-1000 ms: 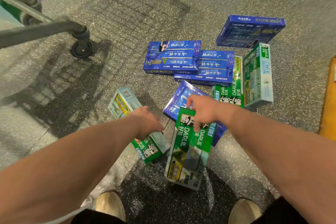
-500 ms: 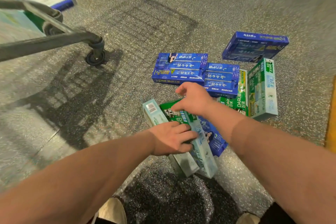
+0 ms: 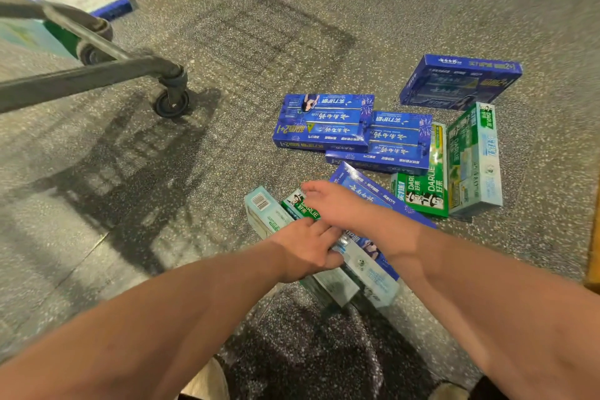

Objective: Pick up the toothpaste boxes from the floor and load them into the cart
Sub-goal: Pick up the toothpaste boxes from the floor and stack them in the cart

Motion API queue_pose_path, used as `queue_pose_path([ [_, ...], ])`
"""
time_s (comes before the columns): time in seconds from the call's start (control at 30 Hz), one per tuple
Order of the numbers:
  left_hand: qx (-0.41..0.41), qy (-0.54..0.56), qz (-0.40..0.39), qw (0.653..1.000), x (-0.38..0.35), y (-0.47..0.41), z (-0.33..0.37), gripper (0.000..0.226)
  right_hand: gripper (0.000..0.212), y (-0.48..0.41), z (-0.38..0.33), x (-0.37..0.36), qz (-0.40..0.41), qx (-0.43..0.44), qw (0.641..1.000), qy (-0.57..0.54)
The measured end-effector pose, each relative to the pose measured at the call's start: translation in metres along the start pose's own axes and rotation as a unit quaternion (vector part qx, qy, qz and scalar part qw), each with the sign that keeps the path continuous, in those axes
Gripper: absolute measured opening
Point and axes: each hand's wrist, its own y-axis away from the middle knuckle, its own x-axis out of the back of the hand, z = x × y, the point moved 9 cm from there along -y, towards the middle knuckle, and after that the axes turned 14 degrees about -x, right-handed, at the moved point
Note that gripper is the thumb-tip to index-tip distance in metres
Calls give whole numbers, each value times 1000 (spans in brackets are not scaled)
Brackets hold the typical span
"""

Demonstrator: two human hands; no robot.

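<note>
Two green Darlie boxes sit side by side at the pile's near edge. The left hand wraps its fingers across them and the right hand curls over their far end. A blue box lies under the right wrist. Stacked blue boxes and green boxes crowd beyond. Bare floor separates them from the cart wheel.
</note>
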Motion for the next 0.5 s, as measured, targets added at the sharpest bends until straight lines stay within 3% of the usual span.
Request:
queue_pose_path([
  [0.13,-13,-7,40,999,9,6,-3,56,33,-8,24,14,37,-48,988,140],
  [0.23,-7,-15,68,998,10,12,-3,39,31,4,61,2,-52,-102,953,281],
  [0.33,6,11,48,999,-3,23,-8,53,43,12,92,-12,-133,-154,939,276],
  [0.5,1,45,28,999,-9,39,-23,62,70,6,83,-23,-103,-55,941,318],
])
